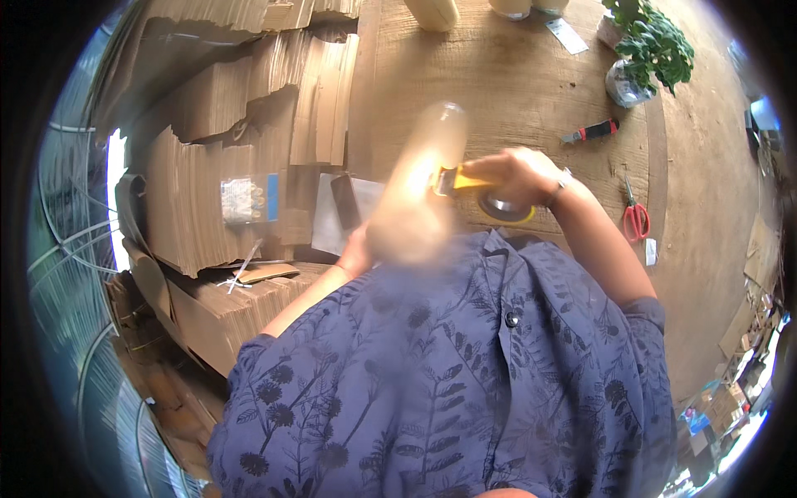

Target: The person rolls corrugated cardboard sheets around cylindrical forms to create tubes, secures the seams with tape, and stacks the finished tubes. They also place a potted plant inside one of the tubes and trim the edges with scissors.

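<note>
A long beige cylinder with a clear, shiny covering (415, 178) is held tilted in front of my chest, its near end blurred. My left hand (359, 251) grips it low on its left side, with some fingers hidden behind it. In my right hand (523, 173) is a yellow-handled tape dispenser (508, 211) carrying a round roll. The dispenser's head meets the cylinder's right side about midway along. Beside the left hand, a dark flat rectangular object (344, 201) lies on a white sheet (328, 217).
Tall stacks of flat cardboard (199, 191) fill the left, with a small clear packet (241, 199) against them. On the wooden table (506, 91) lie a red-and-black utility knife (594, 131), red-handled scissors (636, 220) and a white slip (567, 36). Leafy plants (656, 50) and similar beige cylinders (433, 12) stand farther back.
</note>
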A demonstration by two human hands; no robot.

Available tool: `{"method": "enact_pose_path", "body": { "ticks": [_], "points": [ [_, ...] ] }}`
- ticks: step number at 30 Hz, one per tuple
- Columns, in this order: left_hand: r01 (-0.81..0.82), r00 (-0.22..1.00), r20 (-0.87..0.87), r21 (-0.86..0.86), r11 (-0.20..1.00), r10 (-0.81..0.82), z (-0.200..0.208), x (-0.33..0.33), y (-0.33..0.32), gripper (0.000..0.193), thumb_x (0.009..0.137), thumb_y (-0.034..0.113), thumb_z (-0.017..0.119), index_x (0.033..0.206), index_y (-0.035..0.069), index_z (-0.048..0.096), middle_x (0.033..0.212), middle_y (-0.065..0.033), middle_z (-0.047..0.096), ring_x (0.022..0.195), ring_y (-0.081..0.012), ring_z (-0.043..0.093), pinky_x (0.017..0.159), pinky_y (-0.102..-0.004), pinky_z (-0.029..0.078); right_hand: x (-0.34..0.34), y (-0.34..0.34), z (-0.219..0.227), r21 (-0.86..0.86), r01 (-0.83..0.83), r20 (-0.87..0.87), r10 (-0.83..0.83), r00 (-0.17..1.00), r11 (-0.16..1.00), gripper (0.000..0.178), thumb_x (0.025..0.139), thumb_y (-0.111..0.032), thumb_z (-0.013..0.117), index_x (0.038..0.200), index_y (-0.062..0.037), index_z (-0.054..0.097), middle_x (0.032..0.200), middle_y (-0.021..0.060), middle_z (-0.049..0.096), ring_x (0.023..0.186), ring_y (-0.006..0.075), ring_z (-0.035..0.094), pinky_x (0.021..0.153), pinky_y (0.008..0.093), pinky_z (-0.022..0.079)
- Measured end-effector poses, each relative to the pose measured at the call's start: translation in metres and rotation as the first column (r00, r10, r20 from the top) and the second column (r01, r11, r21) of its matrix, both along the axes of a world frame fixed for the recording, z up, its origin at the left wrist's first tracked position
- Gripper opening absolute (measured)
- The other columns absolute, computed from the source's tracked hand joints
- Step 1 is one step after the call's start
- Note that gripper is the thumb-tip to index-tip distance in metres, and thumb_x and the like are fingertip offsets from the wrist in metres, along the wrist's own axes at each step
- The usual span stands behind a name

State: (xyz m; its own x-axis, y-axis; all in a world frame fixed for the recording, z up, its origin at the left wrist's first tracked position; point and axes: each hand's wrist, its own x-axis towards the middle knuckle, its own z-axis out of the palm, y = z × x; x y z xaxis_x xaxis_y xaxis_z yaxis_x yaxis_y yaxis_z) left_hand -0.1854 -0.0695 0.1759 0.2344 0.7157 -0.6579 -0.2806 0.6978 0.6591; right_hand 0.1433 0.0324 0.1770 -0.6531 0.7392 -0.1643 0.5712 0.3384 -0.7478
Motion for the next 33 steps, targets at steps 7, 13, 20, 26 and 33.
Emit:
{"method": "enact_pose_path", "body": {
  "ticks": [7, 13, 20, 26, 33],
  "points": [
    [0.958, 0.228, -0.946, 0.26, 0.121, 0.231, 0.025, -0.016, 0.02, 0.047, 0.094, 0.024, 0.054, 0.138, 0.009, 0.051, 0.132, -0.0114, 0.061, 0.117, -0.027, 0.062, 0.098, -0.0341, 0.052, -0.038, 0.012, 0.0, -0.041, -0.072, 0.079, 0.075, 0.994, 0.997, 0.046, 0.086, -0.028, 0.068, 0.132, -0.0297, 0.065, 0.102, 0.0143, 0.073, 0.091, 0.0351, 0.071, 0.077, 0.0457, 0.057],
    [0.995, 0.093, -0.849, 0.101, -0.013, 0.521, 0.024, -0.007, 0.012, 0.043, 0.095, 0.031, 0.054, 0.133, 0.012, 0.055, 0.131, -0.0084, 0.06, 0.115, -0.0248, 0.061, 0.099, -0.0319, 0.052, 0.006, -0.041, -0.053, 0.07, -0.135, 0.256, 0.113, 0.96, 0.988, 0.051, 0.081, -0.032, 0.071, 0.131, -0.0386, 0.065, 0.089, 0.0146, 0.071, 0.089, 0.0349, 0.071, 0.078, 0.0455, 0.057],
    [0.694, 0.489, -0.87, 0.342, 0.633, -0.066, -0.006, -0.03, 0.002, 0.054, 0.097, 0.02, 0.06, 0.147, 0.005, 0.045, 0.141, -0.0123, 0.059, 0.127, -0.028, 0.059, 0.108, -0.0357, 0.047, -0.041, 0.008, -0.062, -0.327, -0.31, 0.528, 0.444, 0.724, 0.893, 0.032, 0.082, -0.027, 0.068, 0.113, -0.0297, 0.074, 0.101, 0.0102, 0.075, 0.095, 0.0313, 0.072, 0.081, 0.0436, 0.057],
    [0.559, 0.51, -0.856, 0.403, 0.725, 0.083, -0.004, -0.062, 0.058, 0.048, 0.097, 0.016, 0.062, 0.143, 0.006, 0.053, 0.131, -0.0198, 0.065, 0.123, -0.0282, 0.063, 0.102, -0.0363, 0.05, 0.064, -0.069, -0.127, -0.285, 0.453, 0.499, -0.273, 0.823, 0.845, 0.063, 0.079, -0.024, 0.072, 0.139, -0.0158, 0.054, 0.12, 0.0165, 0.07, 0.111, 0.0328, 0.067, 0.091, 0.0412, 0.053],
    [0.485, 0.637, -0.732, 0.138, 0.864, -0.241, 0.08, 0.02, 0.182, 0.031, 0.095, 0.015, 0.053, 0.118, 0.001, 0.068, 0.095, -0.0081, 0.071, 0.077, -0.0166, 0.066, 0.059, -0.0304, 0.054, 0.133, -0.123, -0.257, -0.466, 0.772, 0.237, -0.779, 0.58, 0.433, 0.08, 0.077, -0.016, 0.083, 0.149, -0.0177, 0.046, 0.102, 0.0116, 0.072, 0.076, 0.02, 0.067, 0.07, 0.0344, 0.056]
  ]
}}
